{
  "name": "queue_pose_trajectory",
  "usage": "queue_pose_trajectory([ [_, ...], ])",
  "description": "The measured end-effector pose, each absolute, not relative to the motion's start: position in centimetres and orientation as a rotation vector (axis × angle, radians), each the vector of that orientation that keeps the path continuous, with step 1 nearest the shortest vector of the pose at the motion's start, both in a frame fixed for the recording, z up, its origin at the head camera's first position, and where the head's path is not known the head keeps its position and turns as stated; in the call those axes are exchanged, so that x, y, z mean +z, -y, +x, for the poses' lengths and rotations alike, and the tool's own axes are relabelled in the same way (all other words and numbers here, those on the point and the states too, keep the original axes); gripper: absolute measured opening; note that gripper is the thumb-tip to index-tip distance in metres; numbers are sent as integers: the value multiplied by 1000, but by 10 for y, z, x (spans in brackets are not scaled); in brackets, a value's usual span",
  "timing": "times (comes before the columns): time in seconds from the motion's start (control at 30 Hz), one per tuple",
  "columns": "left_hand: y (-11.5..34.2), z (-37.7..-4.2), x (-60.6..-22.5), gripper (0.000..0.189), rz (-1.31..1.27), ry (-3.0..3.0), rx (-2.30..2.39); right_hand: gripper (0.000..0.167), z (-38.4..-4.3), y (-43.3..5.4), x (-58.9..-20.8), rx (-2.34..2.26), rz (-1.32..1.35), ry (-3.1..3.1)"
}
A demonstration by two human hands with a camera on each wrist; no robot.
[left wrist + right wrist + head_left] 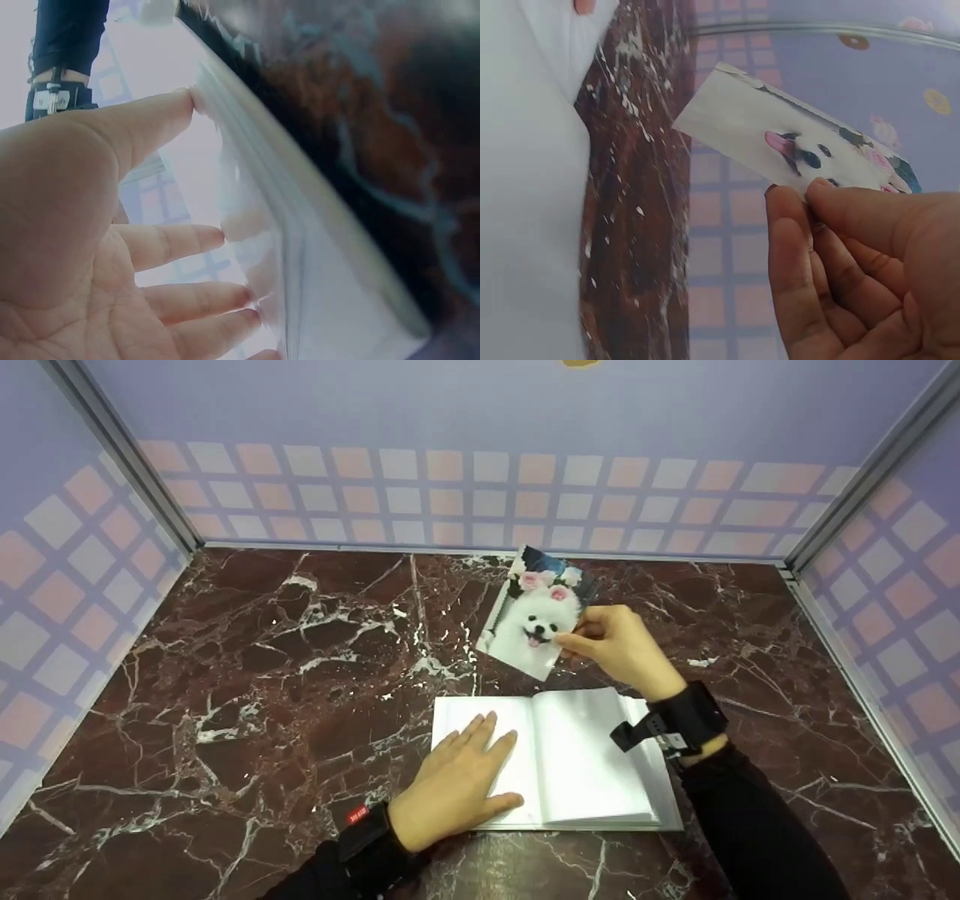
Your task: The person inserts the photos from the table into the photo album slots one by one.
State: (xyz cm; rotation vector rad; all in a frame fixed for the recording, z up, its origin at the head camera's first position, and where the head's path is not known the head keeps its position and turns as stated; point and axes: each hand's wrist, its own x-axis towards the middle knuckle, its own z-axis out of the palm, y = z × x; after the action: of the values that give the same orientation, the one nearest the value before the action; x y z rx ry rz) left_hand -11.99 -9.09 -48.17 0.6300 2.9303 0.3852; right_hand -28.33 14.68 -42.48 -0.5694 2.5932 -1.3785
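An album with blank white pages (585, 765) lies spread out on the dark marbled table. My left hand (457, 784) rests on its left page with the fingers spread; in the left wrist view the fingertips (238, 300) touch the glossy page. Between thumb and fingers my right hand (619, 649) pinches the right edge of a photo (525, 622) of a white fluffy dog with pink roses on its head. The photo is tilted, beyond the album's top edge. In the right wrist view the photo (750, 127) is held up, picture side visible.
The table (262, 720) is dark red marble with white veins. Purple walls with pink and white checks (450, 495) enclose it at the back and both sides. A black strap (690, 716) circles the right wrist, its loose end over the album's right page.
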Motion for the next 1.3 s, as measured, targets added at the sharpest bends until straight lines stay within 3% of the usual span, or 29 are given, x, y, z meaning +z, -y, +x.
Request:
queue_pose_trajectory([
  [0.3, 89, -118, -483, 82, 618, -2964, 372, 27, -288, -122, -453, -1429, -535, -2469],
  [0.57, 88, -118, -484, 79, 613, -2995, 363, 16, -292, -115, -471, -1520, -422, -2344],
  [1.3, 88, -116, -485, 78, 659, -3040, 323, 14, -295, -101, -488, -1618, -414, -2160],
])
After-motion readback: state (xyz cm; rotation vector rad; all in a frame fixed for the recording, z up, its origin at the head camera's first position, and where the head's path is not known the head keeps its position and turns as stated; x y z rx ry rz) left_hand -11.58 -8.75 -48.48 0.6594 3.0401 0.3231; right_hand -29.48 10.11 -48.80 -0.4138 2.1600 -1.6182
